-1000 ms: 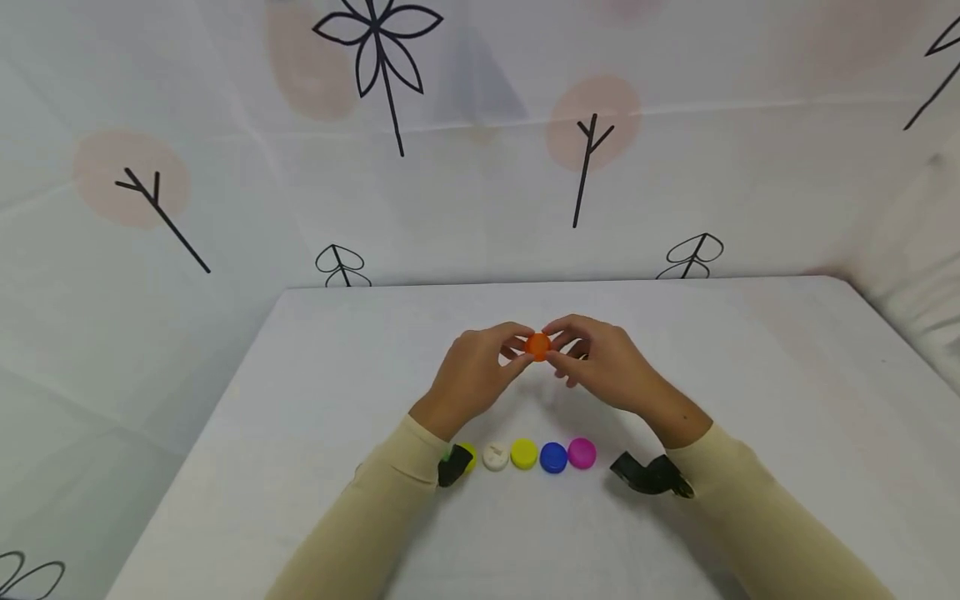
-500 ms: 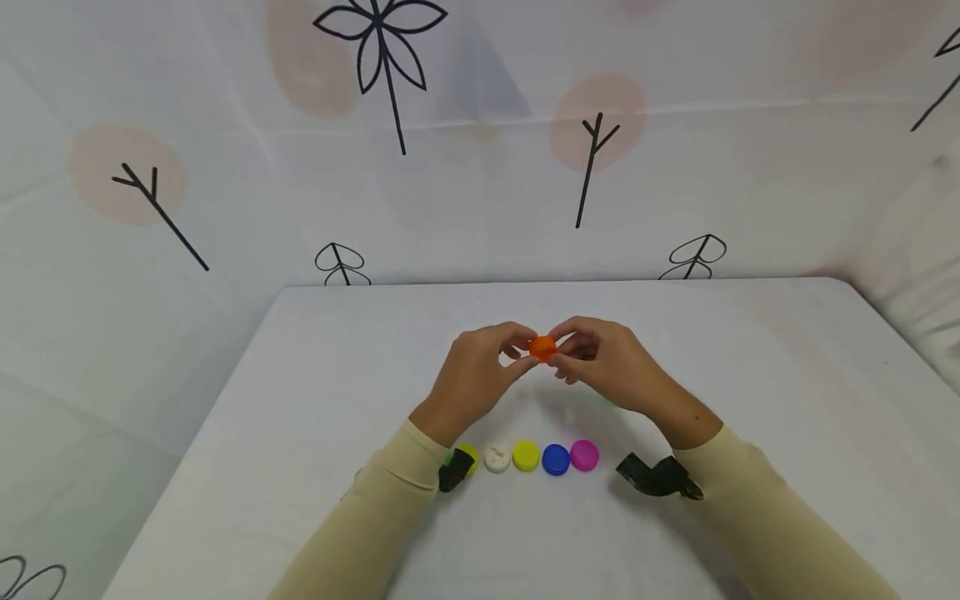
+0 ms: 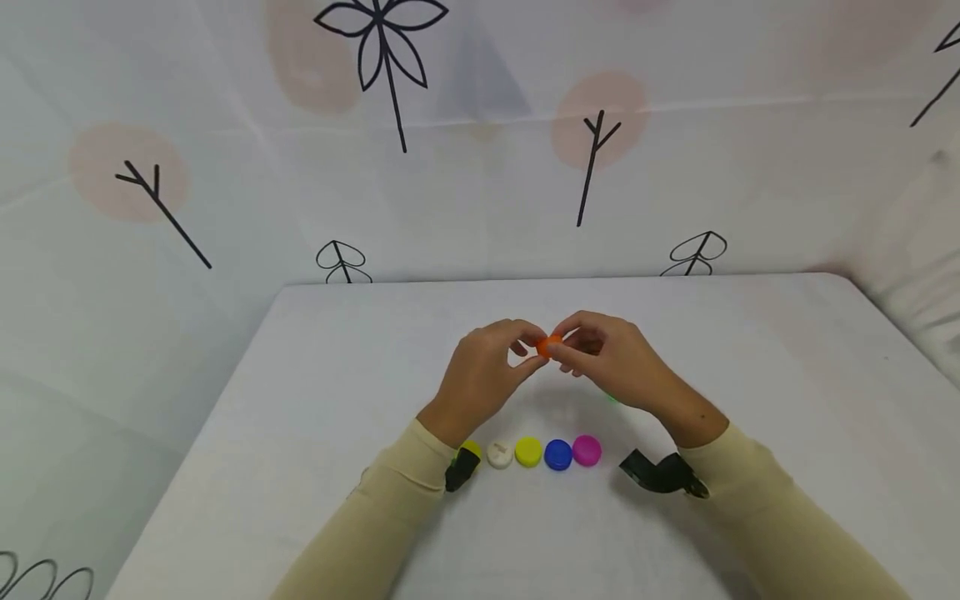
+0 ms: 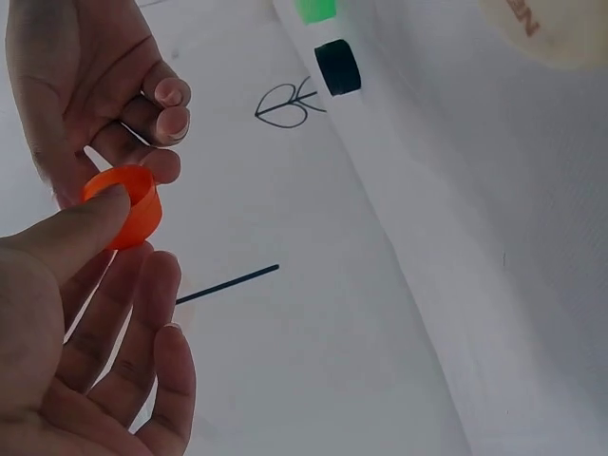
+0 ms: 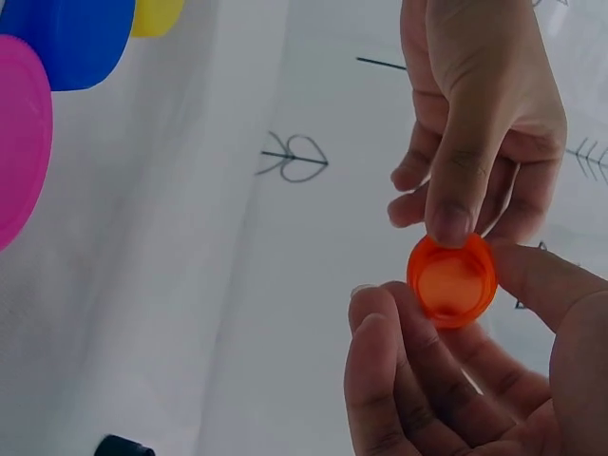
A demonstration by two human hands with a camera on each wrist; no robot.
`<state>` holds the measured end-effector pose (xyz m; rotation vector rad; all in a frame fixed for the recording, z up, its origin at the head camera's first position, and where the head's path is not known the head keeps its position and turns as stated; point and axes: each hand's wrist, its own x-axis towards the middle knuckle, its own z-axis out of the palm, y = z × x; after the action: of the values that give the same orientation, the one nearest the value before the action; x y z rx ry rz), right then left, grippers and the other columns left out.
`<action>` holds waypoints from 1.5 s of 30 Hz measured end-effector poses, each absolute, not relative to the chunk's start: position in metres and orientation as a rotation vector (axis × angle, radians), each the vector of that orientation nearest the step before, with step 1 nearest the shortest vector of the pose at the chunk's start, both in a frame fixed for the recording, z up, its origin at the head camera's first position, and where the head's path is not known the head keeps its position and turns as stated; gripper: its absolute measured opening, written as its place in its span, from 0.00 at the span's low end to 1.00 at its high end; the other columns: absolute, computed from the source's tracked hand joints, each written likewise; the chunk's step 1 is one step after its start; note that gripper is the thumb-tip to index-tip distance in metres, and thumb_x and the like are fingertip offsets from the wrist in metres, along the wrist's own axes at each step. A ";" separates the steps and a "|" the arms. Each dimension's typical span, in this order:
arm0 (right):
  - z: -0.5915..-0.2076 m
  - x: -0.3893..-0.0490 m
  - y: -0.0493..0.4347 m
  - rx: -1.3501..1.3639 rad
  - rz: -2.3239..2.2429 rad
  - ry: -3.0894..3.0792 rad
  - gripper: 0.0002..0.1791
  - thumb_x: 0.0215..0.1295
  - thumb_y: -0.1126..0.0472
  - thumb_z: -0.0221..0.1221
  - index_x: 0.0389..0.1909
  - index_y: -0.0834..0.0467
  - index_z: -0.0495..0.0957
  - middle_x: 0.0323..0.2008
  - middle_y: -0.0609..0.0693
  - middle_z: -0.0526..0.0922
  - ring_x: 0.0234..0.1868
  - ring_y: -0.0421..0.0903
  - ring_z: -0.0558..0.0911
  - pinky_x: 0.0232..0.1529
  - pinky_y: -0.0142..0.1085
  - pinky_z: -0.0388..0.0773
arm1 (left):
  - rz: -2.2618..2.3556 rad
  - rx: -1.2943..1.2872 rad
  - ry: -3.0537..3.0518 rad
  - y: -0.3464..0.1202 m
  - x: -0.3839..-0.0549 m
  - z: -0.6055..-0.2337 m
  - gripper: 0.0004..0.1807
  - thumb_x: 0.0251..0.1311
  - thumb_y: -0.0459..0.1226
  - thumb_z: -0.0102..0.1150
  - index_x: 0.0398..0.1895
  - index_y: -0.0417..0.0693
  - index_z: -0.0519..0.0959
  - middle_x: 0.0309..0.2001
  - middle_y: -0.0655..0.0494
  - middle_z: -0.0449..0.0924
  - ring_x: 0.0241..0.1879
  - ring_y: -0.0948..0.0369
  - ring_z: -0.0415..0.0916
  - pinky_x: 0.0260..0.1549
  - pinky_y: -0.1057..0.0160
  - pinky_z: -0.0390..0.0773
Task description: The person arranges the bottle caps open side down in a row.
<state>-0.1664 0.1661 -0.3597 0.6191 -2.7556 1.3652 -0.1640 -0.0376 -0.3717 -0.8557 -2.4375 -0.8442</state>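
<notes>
Raised over the white table (image 3: 345, 358), an orange bottle cap (image 3: 545, 347) sits between both hands' fingertips. My left hand (image 3: 483, 367) pinches its left side, the thumb tip reaching over the rim in the left wrist view. From the other side, my right hand (image 3: 611, 358) pinches the cap with thumb and fingers. The cap's hollow inside (image 5: 450, 282) faces the right wrist camera. Nearer the body lies a row of caps: white (image 3: 499, 454), yellow (image 3: 528, 452), blue (image 3: 558, 455) and magenta (image 3: 587, 450). Another yellow cap (image 3: 471, 447) is partly hidden by the left wrist's black strap.
A bright green thing (image 3: 612, 397) peeks out beneath the right wrist. In the left wrist view a black cap-like piece (image 4: 338, 66) stands beside a green one (image 4: 316, 9). Behind the table's far edge hangs a white cloth (image 3: 480, 192) with plant drawings.
Both hands have shifted slightly right with the orange cap. The cap has turned and is more covered by the right fingers. The row of caps lies as before.
</notes>
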 end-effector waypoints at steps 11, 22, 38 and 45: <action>-0.354 -0.150 0.181 0.655 1.382 -2.692 0.12 0.69 0.54 0.63 0.48 0.54 0.79 0.37 0.49 0.86 0.36 0.42 0.86 0.39 0.31 0.83 | -0.830 -0.942 -2.389 -0.030 -0.157 -0.362 0.14 0.58 0.41 0.72 0.47 0.49 0.84 0.42 0.59 0.87 0.38 0.65 0.83 0.42 0.67 0.80; -0.354 -0.129 0.195 0.628 1.217 -2.669 0.14 0.67 0.56 0.65 0.50 0.54 0.79 0.41 0.47 0.86 0.40 0.40 0.84 0.40 0.27 0.82 | -0.816 -1.057 -2.457 -0.020 -0.145 -0.357 0.14 0.63 0.42 0.67 0.51 0.50 0.84 0.45 0.61 0.88 0.42 0.66 0.83 0.48 0.67 0.79; -0.379 -0.106 0.213 0.648 1.142 -2.720 0.18 0.62 0.58 0.69 0.53 0.53 0.82 0.43 0.46 0.88 0.37 0.39 0.86 0.37 0.31 0.84 | -0.715 -1.123 -2.564 -0.007 -0.134 -0.373 0.18 0.60 0.47 0.69 0.51 0.53 0.84 0.43 0.63 0.89 0.39 0.68 0.83 0.44 0.70 0.76; -0.387 -0.106 0.219 0.711 1.128 -2.694 0.17 0.58 0.63 0.72 0.48 0.53 0.83 0.40 0.42 0.88 0.36 0.34 0.85 0.36 0.31 0.84 | -0.552 -1.058 -2.723 0.004 -0.132 -0.380 0.19 0.63 0.53 0.65 0.51 0.55 0.85 0.43 0.63 0.89 0.42 0.65 0.84 0.44 0.67 0.78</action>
<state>-0.1059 0.2189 -0.3868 0.7110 -2.6935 1.1275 -0.1316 0.0044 -0.3800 -1.0579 -2.7230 -0.5520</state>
